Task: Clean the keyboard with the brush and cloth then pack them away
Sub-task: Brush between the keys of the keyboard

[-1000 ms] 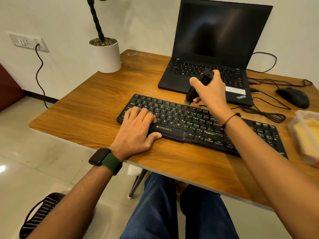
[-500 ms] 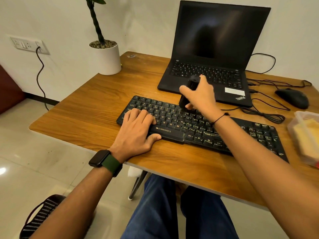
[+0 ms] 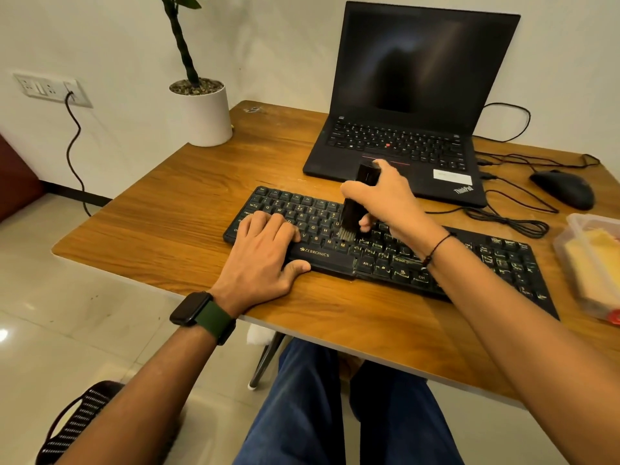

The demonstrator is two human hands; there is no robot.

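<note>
Black keyboard (image 3: 385, 250) on counter (image 3: 167, 209), steadied under flat left hand (image 3: 265, 256). Brush (image 3: 355, 203) clamped in right hand (image 3: 385, 199) grip, bristles on middle keys. Excess pressure risks dislodging keycaps.

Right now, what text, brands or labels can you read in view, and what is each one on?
"ZEBRONICS": on the keyboard's front edge, under the space bar.
"ThinkPad": on the laptop's palm rest, right corner.
"Alt", "Ctrl", "Shift": on keyboard keys, right of the space bar.
Single letters such as "M", "H", "G": on keys near the brush.
White sticker on the laptop: too blurred to read.
Laptop key legends: too small to read.
</note>
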